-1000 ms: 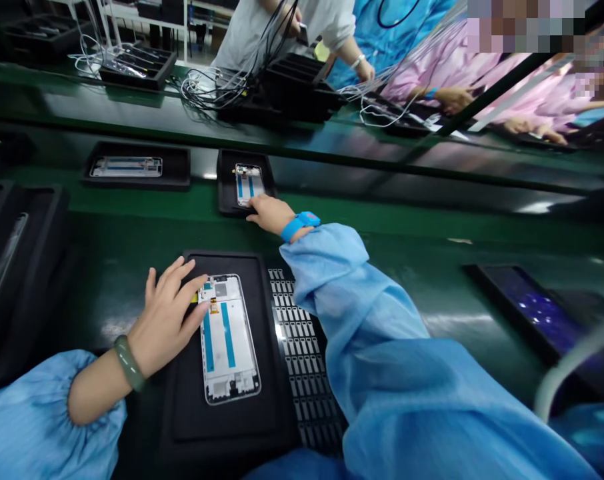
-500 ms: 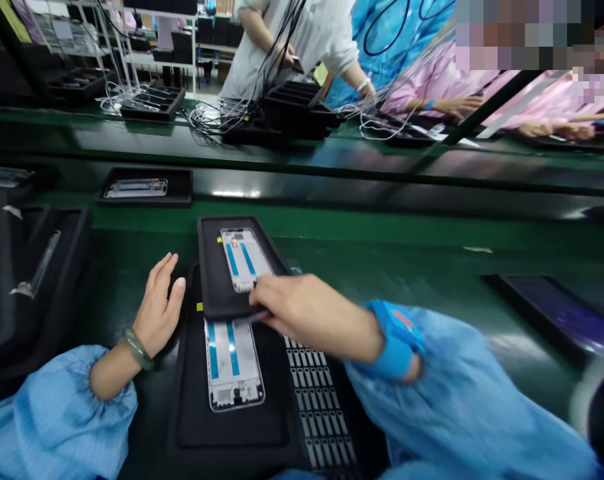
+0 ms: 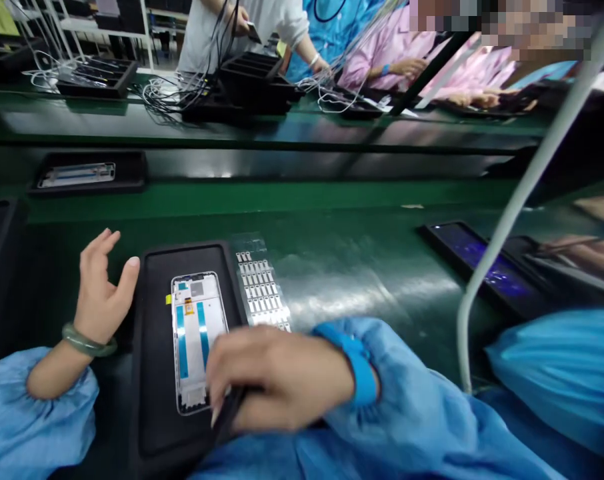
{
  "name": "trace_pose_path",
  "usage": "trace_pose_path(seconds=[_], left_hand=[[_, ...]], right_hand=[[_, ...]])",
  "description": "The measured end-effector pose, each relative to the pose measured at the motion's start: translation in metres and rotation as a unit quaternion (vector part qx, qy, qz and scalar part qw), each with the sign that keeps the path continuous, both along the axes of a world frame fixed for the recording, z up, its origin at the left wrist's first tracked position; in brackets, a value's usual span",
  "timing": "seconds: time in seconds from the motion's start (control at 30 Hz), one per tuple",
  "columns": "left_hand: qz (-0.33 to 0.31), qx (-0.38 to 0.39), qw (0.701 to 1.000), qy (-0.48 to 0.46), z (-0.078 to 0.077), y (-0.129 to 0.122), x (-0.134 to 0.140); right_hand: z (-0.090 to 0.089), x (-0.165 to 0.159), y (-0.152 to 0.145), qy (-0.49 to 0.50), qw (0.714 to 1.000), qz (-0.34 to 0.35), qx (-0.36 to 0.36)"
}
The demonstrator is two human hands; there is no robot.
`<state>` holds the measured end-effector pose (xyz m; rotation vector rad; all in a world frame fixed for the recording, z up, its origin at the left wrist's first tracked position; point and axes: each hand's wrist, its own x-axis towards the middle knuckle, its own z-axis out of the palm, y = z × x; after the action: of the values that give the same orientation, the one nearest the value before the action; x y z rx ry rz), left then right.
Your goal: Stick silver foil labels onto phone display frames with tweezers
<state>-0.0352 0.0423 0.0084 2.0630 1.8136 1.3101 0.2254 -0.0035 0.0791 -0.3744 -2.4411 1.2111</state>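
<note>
Directly before me, a black tray (image 3: 155, 427) holds a white phone mid-frame (image 3: 194, 353) with two blue strips, a small orange flex piece and a yellow tab at its left edge. Left of the tray, my left hand (image 3: 102, 290) is raised with its fingers apart, holding nothing. My right hand (image 3: 279, 377) is over the tray's lower right, covering part of the frame. Its fingers are closed around a slim dark object (image 3: 228, 417), too blurred to name. A clear sheet with rows of small metal pieces (image 3: 262, 290) lies right of the tray.
Another black tray with a frame (image 3: 127, 175) stands at the back left. At right are a dark tray with a shiny purple screen (image 3: 482, 263), a pale curved pole (image 3: 512, 230) and a neighbour's blue sleeve (image 3: 562, 373). Cables (image 3: 167, 93) and co-workers occupy the far bench.
The upper tray my right hand held no longer appears as a separate raised tray. That hand has come down and nearer to me, now around a dark object. The view has shifted right.
</note>
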Motion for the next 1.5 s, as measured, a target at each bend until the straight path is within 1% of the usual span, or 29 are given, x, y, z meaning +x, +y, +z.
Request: trace_pose_path(seconds=[0.03, 0.07, 0.1, 0.13, 0.17, 0.2, 0.23, 0.27, 0.3, 0.33, 0.4, 0.43, 0.5, 0.6, 0.73, 0.83, 0.93, 1.0, 1.07, 1.13, 1.17, 1.2, 1.23, 1.3, 1.37, 1.43, 1.5], left_hand=[[-0.016, 0.013, 1.0, 0.018, 0.005, 0.0, 0.002], [-0.041, 0.023, 0.998, 0.039, 0.011, -0.001, 0.006], [-0.076, 0.027, 0.995, 0.058, 0.016, 0.0, 0.011], [-0.121, 0.022, 0.989, 0.082, 0.022, 0.0, 0.017], [-0.169, 0.01, 0.98, 0.108, 0.027, 0.001, 0.026], [-0.216, -0.009, 0.967, 0.137, 0.032, 0.001, 0.035], [-0.268, -0.032, 0.946, 0.182, 0.036, 0.002, 0.047], [-0.308, -0.048, 0.922, 0.228, 0.039, 0.002, 0.059], [-0.341, -0.057, 0.9, 0.266, 0.041, 0.003, 0.072], [-0.37, -0.064, 0.878, 0.297, 0.042, 0.003, 0.086], [-0.4, -0.082, 0.847, 0.34, 0.041, 0.003, 0.111], [-0.405, -0.091, 0.836, 0.36, 0.039, 0.003, 0.122], [-0.402, -0.103, 0.824, 0.385, 0.033, 0.002, 0.138], [-0.401, -0.114, 0.818, 0.396, 0.025, 0.002, 0.148], [-0.397, -0.126, 0.819, 0.396, 0.02, 0.002, 0.149], [-0.396, -0.12, 0.826, 0.383, 0.018, 0.003, 0.148], [-0.404, -0.111, 0.832, 0.365, 0.017, 0.004, 0.146], [-0.413, -0.102, 0.845, 0.325, 0.021, 0.004, 0.141], [-0.4, -0.104, 0.88, 0.234, 0.029, 0.003, 0.133], [-0.344, -0.137, 0.923, 0.104, 0.039, -0.001, 0.121], [-0.306, -0.167, 0.936, 0.039, 0.043, -0.003, 0.114], [-0.274, -0.2, 0.941, -0.018, 0.047, -0.006, 0.108], [-0.248, -0.232, 0.938, -0.064, 0.051, -0.009, 0.101], [-0.22, -0.28, 0.927, -0.121, 0.054, -0.015, 0.09], [-0.204, -0.299, 0.921, -0.142, 0.053, -0.019, 0.081], [-0.189, -0.301, 0.923, -0.146, 0.049, -0.021, 0.073], [-0.177, -0.309, 0.922, -0.151, 0.046, -0.02, 0.068]], right_hand=[[-0.002, 0.009, 0.012, 0.048, 0.995, -0.075, -0.055], [-0.006, 0.018, 0.024, 0.075, 0.976, -0.176, -0.104], [-0.012, 0.027, 0.038, 0.093, 0.946, -0.275, -0.147], [-0.02, 0.036, 0.05, 0.096, 0.909, -0.362, -0.184], [-0.029, 0.043, 0.062, 0.108, 0.866, -0.444, -0.205], [-0.039, 0.049, 0.073, 0.125, 0.824, -0.504, -0.227], [-0.05, 0.054, 0.082, 0.134, 0.791, -0.544, -0.246], [-0.06, 0.057, 0.089, 0.135, 0.769, -0.57, -0.256], [-0.07, 0.058, 0.094, 0.133, 0.76, -0.58, -0.259], [-0.078, 0.059, 0.098, 0.13, 0.757, -0.584, -0.263], [-0.09, 0.058, 0.102, 0.122, 0.759, -0.582, -0.266], [-0.093, 0.057, 0.103, 0.119, 0.758, -0.582, -0.269], [-0.097, 0.055, 0.105, 0.116, 0.756, -0.582, -0.276], [-0.097, 0.051, 0.107, 0.12, 0.753, -0.575, -0.298], [-0.091, 0.049, 0.109, 0.142, 0.746, -0.553, -0.344], [-0.082, 0.053, 0.108, 0.163, 0.741, -0.524, -0.388], [-0.068, 0.058, 0.104, 0.184, 0.742, -0.489, -0.42], [-0.058, 0.057, 0.098, 0.208, 0.745, -0.471, -0.425], [-0.048, 0.051, 0.091, 0.243, 0.749, -0.452, -0.42], [-0.039, 0.039, 0.083, 0.272, 0.756, -0.433, -0.408], [-0.036, 0.031, 0.079, 0.28, 0.762, -0.424, -0.403], [-0.033, 0.023, 0.076, 0.282, 0.767, -0.416, -0.398], [-0.031, 0.014, 0.073, 0.283, 0.772, -0.409, -0.395], [-0.028, -0.001, 0.068, 0.279, 0.785, -0.4, -0.382], [-0.027, -0.014, 0.065, 0.272, 0.804, -0.395, -0.351], [-0.025, -0.022, 0.062, 0.268, 0.825, -0.398, -0.3], [-0.024, -0.027, 0.06, 0.264, 0.838, -0.407, -0.251]])
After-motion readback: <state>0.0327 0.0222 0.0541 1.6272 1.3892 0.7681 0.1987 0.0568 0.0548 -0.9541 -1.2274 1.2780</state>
